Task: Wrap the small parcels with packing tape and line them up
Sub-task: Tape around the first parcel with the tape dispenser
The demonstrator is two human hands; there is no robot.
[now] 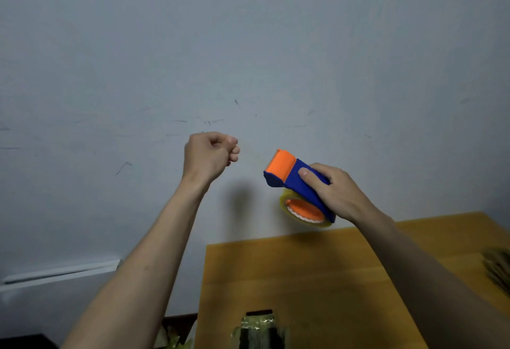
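Right hand (335, 192) grasping blue-and-orange tape dispenser (296, 180) above wooden table (317, 279); left hand (209, 154) raised with curled fingers pinching faint tape strip (251, 155); taped parcel (259, 332) at table's near edge.

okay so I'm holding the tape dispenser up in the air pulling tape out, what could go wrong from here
The strip pulled between your left hand and the tape dispenser is barely visible; it could twist and stick to itself. Both hands are raised well above the parcel on the table, so the tape may land crooked. Your right hand sits close behind the dispenser's cutter end.
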